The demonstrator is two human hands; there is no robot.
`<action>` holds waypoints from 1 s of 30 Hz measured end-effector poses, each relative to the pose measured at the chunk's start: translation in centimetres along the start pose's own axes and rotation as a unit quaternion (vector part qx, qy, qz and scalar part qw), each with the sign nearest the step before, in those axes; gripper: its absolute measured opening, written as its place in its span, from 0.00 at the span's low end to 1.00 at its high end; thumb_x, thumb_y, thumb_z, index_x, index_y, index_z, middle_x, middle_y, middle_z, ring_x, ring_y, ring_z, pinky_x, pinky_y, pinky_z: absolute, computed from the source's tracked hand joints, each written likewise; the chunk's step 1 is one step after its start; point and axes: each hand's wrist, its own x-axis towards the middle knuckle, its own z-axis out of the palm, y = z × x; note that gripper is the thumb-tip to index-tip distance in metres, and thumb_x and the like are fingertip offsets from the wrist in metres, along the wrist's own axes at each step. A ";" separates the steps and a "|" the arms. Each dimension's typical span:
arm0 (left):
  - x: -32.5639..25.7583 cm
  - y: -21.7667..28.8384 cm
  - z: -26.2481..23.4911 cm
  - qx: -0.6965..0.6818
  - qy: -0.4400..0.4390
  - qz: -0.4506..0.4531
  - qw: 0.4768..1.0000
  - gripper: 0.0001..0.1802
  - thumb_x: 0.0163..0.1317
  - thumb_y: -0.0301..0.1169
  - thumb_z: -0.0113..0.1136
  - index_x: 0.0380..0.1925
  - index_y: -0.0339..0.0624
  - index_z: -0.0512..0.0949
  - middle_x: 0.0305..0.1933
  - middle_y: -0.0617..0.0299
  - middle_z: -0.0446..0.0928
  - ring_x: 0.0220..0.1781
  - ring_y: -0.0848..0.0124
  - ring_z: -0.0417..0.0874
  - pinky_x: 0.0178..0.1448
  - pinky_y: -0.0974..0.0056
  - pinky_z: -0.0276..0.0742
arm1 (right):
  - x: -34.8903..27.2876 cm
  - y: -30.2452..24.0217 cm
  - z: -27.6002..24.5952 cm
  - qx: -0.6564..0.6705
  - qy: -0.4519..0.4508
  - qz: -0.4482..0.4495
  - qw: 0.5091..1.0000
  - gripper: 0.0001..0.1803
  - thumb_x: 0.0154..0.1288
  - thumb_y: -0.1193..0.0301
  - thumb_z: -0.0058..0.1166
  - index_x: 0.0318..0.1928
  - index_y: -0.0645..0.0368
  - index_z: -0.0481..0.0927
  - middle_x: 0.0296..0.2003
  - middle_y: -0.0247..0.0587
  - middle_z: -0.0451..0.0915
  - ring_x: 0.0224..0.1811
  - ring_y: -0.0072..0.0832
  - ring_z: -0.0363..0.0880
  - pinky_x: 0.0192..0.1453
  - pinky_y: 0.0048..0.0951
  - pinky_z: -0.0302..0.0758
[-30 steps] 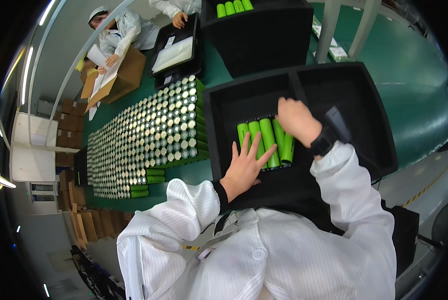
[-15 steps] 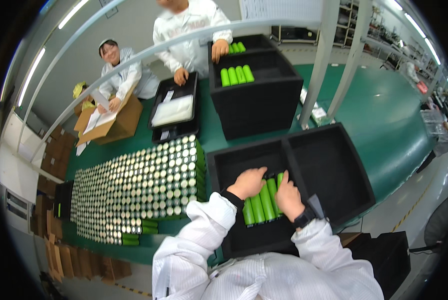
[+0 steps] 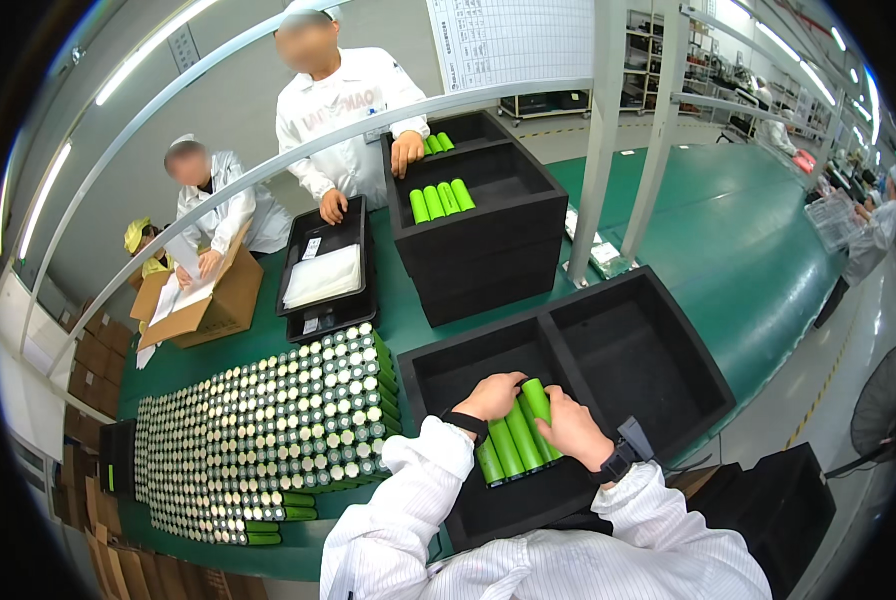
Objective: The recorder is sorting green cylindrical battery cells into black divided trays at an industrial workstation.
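A row of several green cylindrical cells (image 3: 514,440) lies in the left compartment of a black foam tray (image 3: 658,400) in front of me. My left hand (image 3: 490,396) rests on the left end of the row, fingers curled over the cells. My right hand (image 3: 570,426), with a black wrist strap, presses against the right side of the row. Both hands squeeze the cells together from either side. The tray's right compartment (image 3: 628,350) holds nothing.
A large block of upright green cells (image 3: 258,420) stands on the green table to my left. Stacked black trays (image 3: 478,215) with more green cells sit across the table, where three people in white coats work. A cardboard box (image 3: 203,300) is far left. Metal posts (image 3: 605,130) rise behind my tray.
My head has lifted, so the far side of the table and the people there have come into view. My hands have closed in on the cell row from both sides.
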 end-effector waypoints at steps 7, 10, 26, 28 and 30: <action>-0.4 0.4 0.5 0.006 -0.021 -0.007 1.000 0.20 0.63 0.26 0.52 0.55 0.39 0.74 0.52 0.45 0.78 0.56 0.51 0.78 0.59 0.55 0.74 | -0.1 0.5 1.7 -0.003 -0.030 0.001 1.000 0.25 0.59 0.69 0.57 0.54 0.65 0.64 0.40 0.61 0.79 0.42 0.55 0.79 0.45 0.50 0.77; -0.6 0.3 0.2 -0.019 -0.018 0.002 1.000 0.21 0.62 0.24 0.50 0.56 0.37 0.74 0.53 0.44 0.78 0.56 0.49 0.78 0.60 0.55 0.73 | -0.6 0.1 2.5 0.024 0.009 0.005 1.000 0.26 0.61 0.70 0.56 0.56 0.65 0.62 0.43 0.62 0.75 0.44 0.57 0.78 0.46 0.51 0.76; 0.0 0.7 -0.1 -0.025 -0.042 -0.026 0.998 0.20 0.63 0.24 0.46 0.55 0.37 0.73 0.51 0.44 0.78 0.55 0.49 0.78 0.60 0.55 0.73 | -0.4 3.4 -0.8 0.097 -0.112 -0.101 0.984 0.32 0.58 0.70 0.59 0.61 0.68 0.63 0.55 0.60 0.67 0.58 0.55 0.70 0.62 0.40 0.71; -0.1 0.4 0.1 -0.023 -0.041 -0.025 0.999 0.20 0.63 0.25 0.46 0.55 0.38 0.73 0.51 0.44 0.78 0.55 0.49 0.78 0.60 0.55 0.73 | -2.1 1.9 -3.1 0.021 -0.175 -0.154 0.972 0.37 0.51 0.75 0.65 0.61 0.68 0.62 0.55 0.61 0.67 0.55 0.54 0.73 0.59 0.40 0.73; -0.2 0.7 0.2 -0.021 -0.043 -0.021 0.999 0.20 0.64 0.25 0.45 0.55 0.38 0.73 0.51 0.44 0.78 0.55 0.49 0.78 0.60 0.55 0.73 | -3.0 2.1 -2.1 -0.022 -0.151 -0.176 0.972 0.41 0.43 0.77 0.69 0.59 0.67 0.63 0.50 0.58 0.70 0.49 0.50 0.77 0.52 0.39 0.78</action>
